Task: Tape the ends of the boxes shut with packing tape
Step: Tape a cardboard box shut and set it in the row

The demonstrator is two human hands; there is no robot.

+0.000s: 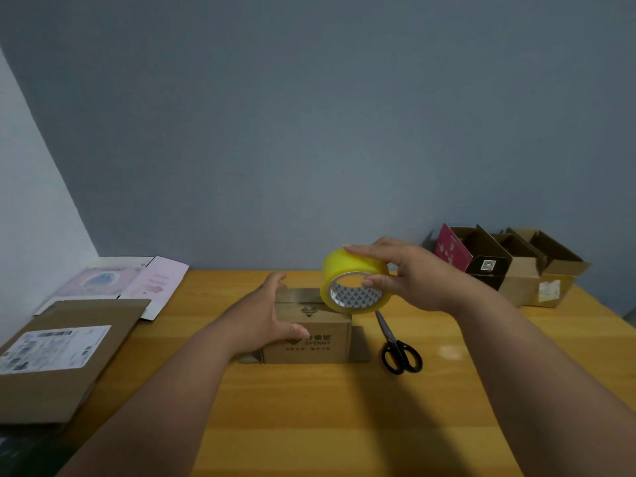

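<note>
Yellow roll of packing tape (pixel 354 282) up in the air at centre, pinched by the right hand (pixel 413 275), fingers over the top of the roll and thumb hooked at the rim of the core, firmly held, nothing slack about it. Roll hovering just above the right end of the small brown cardboard box with dark printed lettering (pixel 309 333), maybe touching its top edge, hard to call from this angle. Left hand (pixel 266 316) clamped round the box's left end, fingers curled over the far top edge, thumb on the near face, pinning it to the orange wooden table (pixel 309 425). Box dead centre; side flaps sticking out flat at 3 and 9 o'clock of it, so those ends look open and untaped. Strip across the top seam possibly glossy, possibly tape, cannot tell. Black-handled scissors (pixel 399 346) lying at 3 o'clock of the box, just beside it, untouched. Row of open cardboard boxes (pixel 523 273) waiting at 2 o'clock against the wall, flaps up, none looking sealed. Flattened cardboard sheets and mailers (pixel 65 352) piled at 9 o'clock. Early days by the look of it: first box in hand, most of the job still ahead.
</note>
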